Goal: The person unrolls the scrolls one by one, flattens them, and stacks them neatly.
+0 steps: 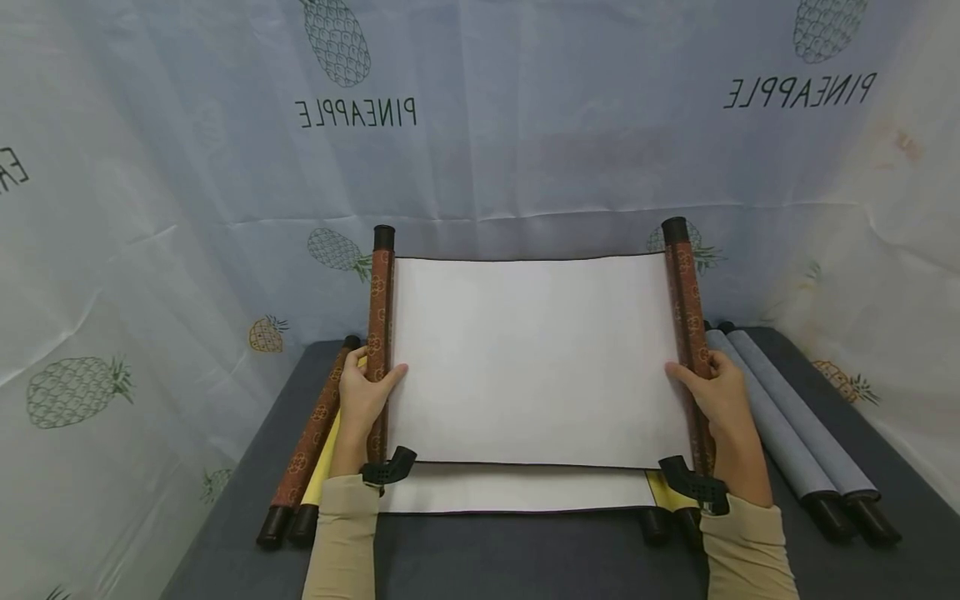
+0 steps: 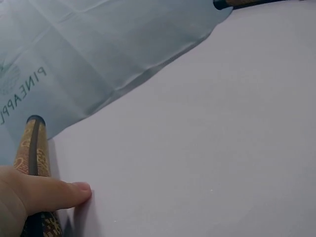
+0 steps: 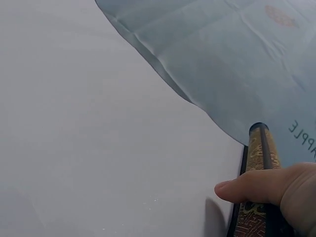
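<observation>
A hanging scroll with a blank white sheet point(image 1: 532, 358) is spread upright between two brown patterned rollers with black end caps. My left hand point(image 1: 365, 404) grips the left roller point(image 1: 381, 308), its thumb point(image 2: 59, 193) lying across the roller onto the sheet's edge. On the other side my right hand point(image 1: 723, 396) holds the right roller point(image 1: 684, 292), the thumb point(image 3: 252, 186) over its front. The fingers behind both rollers are mostly hidden. Below the raised sheet shows a second white sheet point(image 1: 517, 487), partly covered by it.
On the dark grey table point(image 1: 525, 558), a brown patterned roll point(image 1: 311, 450) and a yellow roll point(image 1: 324, 460) lie at left. Part of another yellow piece point(image 1: 667, 493) shows near the right forearm. Two grey rolls point(image 1: 780, 425) lie at right. A pineapple-print curtain point(image 1: 510, 125) hangs behind.
</observation>
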A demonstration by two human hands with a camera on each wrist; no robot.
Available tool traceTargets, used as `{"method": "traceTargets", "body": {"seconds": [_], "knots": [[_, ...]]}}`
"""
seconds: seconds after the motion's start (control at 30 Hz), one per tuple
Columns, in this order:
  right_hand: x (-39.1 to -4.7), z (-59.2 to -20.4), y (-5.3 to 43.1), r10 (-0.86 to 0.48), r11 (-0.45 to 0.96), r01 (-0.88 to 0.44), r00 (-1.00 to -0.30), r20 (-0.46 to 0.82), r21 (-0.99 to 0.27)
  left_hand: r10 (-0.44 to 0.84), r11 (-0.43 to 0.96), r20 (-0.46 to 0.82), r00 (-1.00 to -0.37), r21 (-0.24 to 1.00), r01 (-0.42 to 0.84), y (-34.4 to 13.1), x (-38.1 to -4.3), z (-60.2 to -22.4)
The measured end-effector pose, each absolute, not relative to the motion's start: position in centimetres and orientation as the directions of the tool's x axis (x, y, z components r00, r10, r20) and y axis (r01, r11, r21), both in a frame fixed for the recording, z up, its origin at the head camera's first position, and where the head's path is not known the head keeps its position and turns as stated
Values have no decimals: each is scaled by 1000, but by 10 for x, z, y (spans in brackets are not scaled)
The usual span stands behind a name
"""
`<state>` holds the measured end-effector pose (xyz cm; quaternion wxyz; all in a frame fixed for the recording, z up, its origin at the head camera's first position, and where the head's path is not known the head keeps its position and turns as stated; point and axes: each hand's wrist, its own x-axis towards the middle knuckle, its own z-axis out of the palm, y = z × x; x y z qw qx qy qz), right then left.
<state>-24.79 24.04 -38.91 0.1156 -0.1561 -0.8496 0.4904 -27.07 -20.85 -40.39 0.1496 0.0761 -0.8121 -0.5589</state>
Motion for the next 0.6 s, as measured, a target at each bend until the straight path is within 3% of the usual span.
{"method": "traceTargets", "body": {"seconds": [0.37,0.6], "knots": [[-249,-389,244,363,483,124,-929,69,-867,-278,409,257,-926,904,128,-209,-275,-406],[-250,-390,249,365,472,93,-926,98,-877,-263,367,219,-940,923,112,-212,-277,-409]]}}
